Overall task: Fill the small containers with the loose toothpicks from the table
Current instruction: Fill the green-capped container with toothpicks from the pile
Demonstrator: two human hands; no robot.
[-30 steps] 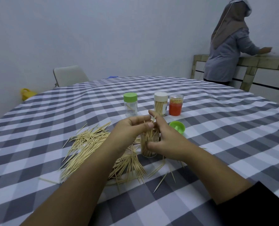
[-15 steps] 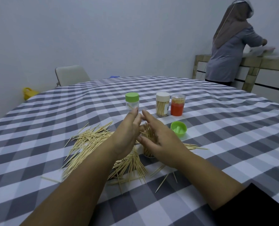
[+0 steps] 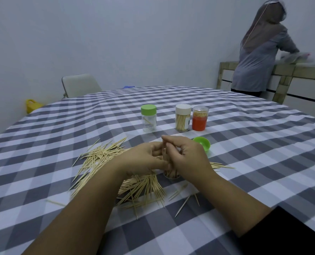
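Note:
My left hand (image 3: 145, 159) and my right hand (image 3: 188, 157) meet over a small clear container (image 3: 172, 175); only its base shows below them. My right hand curls round the container. The fingers and thumb of my left hand curl round the toothpicks standing in it, which are mostly hidden. Loose toothpicks (image 3: 101, 159) lie in a spread pile to the left and under my left wrist, with a few strays (image 3: 182, 208) in front. The container's green lid (image 3: 201, 143) lies upturned just right of my right hand.
Behind the hands stand a green-lidded clear container (image 3: 149, 117), a white-lidded one (image 3: 183, 117) full of toothpicks and a red-based one (image 3: 199, 118). The checked tablecloth (image 3: 254, 153) covers the table. A chair (image 3: 79, 85) stands at the far side; a person (image 3: 259, 52) stands at a counter.
My left hand went from pinching toothpicks at the container's mouth to opening beside it; now both hands have closed in round the container and its toothpicks.

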